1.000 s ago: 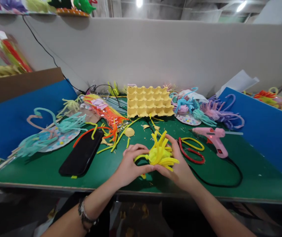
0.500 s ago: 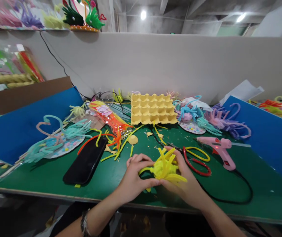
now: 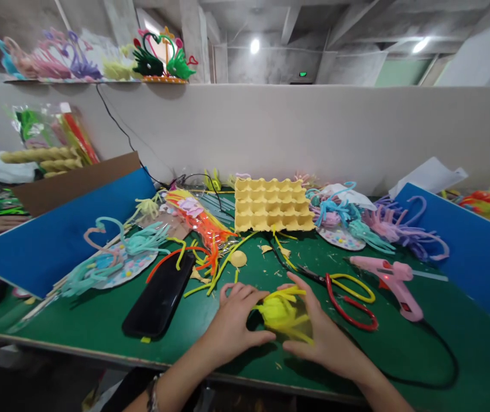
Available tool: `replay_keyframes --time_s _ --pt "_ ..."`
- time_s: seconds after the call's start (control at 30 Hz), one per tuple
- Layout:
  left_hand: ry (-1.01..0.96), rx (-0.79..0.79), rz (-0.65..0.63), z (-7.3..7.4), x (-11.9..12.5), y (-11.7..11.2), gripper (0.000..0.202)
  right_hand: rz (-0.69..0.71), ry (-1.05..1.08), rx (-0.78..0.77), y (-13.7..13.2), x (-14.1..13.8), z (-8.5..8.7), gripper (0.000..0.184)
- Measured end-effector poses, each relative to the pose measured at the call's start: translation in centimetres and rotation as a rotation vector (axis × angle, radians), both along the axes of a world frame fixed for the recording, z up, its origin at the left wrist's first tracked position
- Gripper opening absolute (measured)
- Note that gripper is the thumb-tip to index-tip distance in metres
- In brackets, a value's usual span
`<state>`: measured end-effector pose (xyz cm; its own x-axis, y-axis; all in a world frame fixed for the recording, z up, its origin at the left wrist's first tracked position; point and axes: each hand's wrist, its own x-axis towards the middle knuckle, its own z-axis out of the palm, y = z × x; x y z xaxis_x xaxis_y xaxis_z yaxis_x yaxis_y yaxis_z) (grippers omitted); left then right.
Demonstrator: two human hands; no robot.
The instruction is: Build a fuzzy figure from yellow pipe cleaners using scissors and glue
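Between my hands, above the front of the table, is a yellow pipe-cleaner bundle (image 3: 280, 313), slightly blurred, with loose strands fanning out to the right. My left hand (image 3: 238, 317) has its curled fingers at the bundle's narrow left end; its thumb sits lower, apart from the fingers. My right hand (image 3: 320, 329) cups the strands from the right, thumb below and fingers above. Red-and-yellow-handled scissors (image 3: 352, 303) lie just beyond my right hand. Cut yellow pipe-cleaner pieces (image 3: 228, 266) and a small round tan disc (image 3: 238, 258) are past my left hand.
A pink glue gun (image 3: 388, 280) with a lit red light lies right, its black cord curving forward. A black phone (image 3: 159, 297) is left. Behind stands a yellow egg-carton tray (image 3: 273, 205). Blue boards (image 3: 68, 223) flank the green table, with pipe-cleaner swans (image 3: 116, 252) on a dotted disc.
The view has tipped upward, so things sit lower in it. The yellow bundle has turned between my hands, and my thumbs have moved away from each other.
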<state>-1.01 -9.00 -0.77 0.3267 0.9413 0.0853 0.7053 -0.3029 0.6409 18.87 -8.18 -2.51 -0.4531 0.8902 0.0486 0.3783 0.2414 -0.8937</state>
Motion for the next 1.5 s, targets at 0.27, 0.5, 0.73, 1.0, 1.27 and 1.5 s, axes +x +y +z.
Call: replay_keyframes --time_s 0.27,0.5,0.73,1.0,1.27,1.5 --pt "0.022 0.054 0.055 -0.2 -1.0 0.2 0.074 -0.048 -0.103 0.07 0.6 -0.2 0.5 0.082" --pt "-0.194 -0.039 0.088 -0.6 -1.6 0.1 0.036 -0.036 -0.083 0.059 0.8 0.4 1.3 0.073" --pt "-0.565 -0.14 0.169 -0.3 -3.3 -0.5 0.033 -0.041 0.008 0.081 1.1 0.7 0.5 0.078" --pt "-0.715 -0.119 0.212 1.7 -4.2 -1.3 0.035 -0.011 0.145 -0.029 1.1 0.7 0.4 0.087" --pt "-0.251 0.151 0.047 6.0 -4.8 -1.7 0.021 -0.115 0.222 0.075 1.6 2.1 0.8 0.087" --pt "-0.151 0.286 -0.049 6.7 -3.0 -1.0 0.017 -0.137 0.01 0.277 0.8 2.1 4.4 0.053"
